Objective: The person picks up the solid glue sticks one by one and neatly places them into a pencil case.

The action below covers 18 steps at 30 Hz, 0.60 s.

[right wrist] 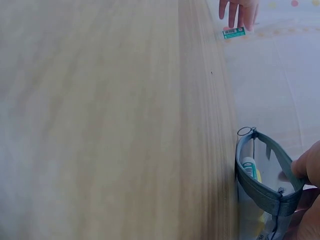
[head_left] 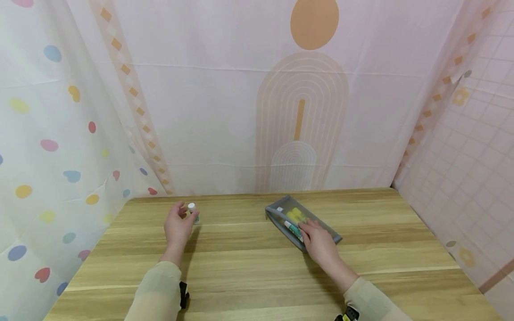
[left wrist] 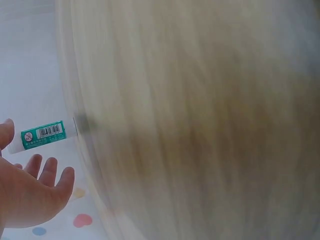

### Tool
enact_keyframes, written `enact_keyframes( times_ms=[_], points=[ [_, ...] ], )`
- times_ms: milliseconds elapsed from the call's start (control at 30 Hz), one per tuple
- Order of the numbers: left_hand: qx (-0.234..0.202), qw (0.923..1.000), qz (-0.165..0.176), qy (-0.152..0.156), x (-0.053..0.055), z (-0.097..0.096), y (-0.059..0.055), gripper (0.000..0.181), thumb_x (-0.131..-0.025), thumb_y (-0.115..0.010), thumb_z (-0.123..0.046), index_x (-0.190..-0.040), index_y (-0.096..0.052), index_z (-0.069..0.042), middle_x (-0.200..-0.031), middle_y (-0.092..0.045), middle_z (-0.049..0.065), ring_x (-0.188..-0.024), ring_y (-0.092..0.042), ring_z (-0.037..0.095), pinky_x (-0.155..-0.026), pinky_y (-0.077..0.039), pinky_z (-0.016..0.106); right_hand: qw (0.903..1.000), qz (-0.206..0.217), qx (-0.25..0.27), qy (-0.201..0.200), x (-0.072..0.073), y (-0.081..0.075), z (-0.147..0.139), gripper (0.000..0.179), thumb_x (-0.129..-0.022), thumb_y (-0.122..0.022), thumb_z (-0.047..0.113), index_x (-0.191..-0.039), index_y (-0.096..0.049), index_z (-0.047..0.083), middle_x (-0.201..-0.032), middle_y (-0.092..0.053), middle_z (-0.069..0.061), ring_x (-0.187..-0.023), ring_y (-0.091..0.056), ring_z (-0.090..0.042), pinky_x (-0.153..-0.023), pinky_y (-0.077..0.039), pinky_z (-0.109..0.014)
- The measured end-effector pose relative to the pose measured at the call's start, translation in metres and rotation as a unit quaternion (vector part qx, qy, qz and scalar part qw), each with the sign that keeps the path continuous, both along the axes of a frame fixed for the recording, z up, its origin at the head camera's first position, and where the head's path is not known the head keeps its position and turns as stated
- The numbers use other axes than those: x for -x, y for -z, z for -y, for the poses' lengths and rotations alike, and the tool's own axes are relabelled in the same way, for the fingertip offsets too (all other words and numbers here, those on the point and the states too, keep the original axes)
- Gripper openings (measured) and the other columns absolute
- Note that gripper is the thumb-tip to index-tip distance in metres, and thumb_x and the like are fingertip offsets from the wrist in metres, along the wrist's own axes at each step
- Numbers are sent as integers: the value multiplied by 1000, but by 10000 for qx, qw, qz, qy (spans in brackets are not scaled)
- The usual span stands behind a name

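Note:
A glue stick (head_left: 192, 207) with a white cap and a green barcode label (left wrist: 44, 135) stands upright on the table at the left. My left hand (head_left: 178, 225) is right beside it, fingers loosely spread and the thumb close to the cap. At the right, my right hand (head_left: 321, 243) pinches the edge of a grey zippered mesh pouch (head_left: 290, 205), thumb on the rim. Its mouth gapes in the right wrist view, showing the grey rim (right wrist: 257, 192). Inside the pouch lie a green-labelled tube with a white cap (head_left: 294, 231) and something yellow (head_left: 296, 215).
The wood-grain table (head_left: 237, 267) runs back to a patterned curtain (head_left: 217, 133). More cloth hangs at the left and right sides. A zipper ring (right wrist: 244, 131) sticks out at one end of the pouch.

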<state>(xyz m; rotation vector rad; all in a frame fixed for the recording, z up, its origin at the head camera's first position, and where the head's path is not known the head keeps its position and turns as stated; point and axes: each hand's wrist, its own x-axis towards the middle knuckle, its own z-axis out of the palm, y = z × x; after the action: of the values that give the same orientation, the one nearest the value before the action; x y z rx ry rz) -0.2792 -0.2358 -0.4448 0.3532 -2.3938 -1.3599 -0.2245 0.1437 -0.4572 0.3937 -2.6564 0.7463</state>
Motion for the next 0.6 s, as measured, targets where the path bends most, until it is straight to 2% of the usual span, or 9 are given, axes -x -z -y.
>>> enact_keyframes(
  times_ms=[233, 600],
  points=[
    [-7, 10000, 4, -72, 2, -4, -1, 52, -93, -69, -10, -136, -47, 8, -129, -57, 30, -118, -54, 44, -103, -44, 52, 10000, 13, 3, 7, 0, 0, 1, 22, -94, -65, 4, -114, -71, -1, -124, -61, -30, -112, -58, -51, -91, -50, -60],
    [-6, 9999, -36, -94, 6, -8, 4, 41, -93, -68, -8, -129, -54, 6, -125, -60, 28, -114, -58, 41, -96, -50, 51, 10000, 29, 25, 17, -1, 0, 1, 21, -94, -65, 4, -114, -72, -1, -124, -61, -30, -113, -58, -51, -92, -50, -61]
  ],
)
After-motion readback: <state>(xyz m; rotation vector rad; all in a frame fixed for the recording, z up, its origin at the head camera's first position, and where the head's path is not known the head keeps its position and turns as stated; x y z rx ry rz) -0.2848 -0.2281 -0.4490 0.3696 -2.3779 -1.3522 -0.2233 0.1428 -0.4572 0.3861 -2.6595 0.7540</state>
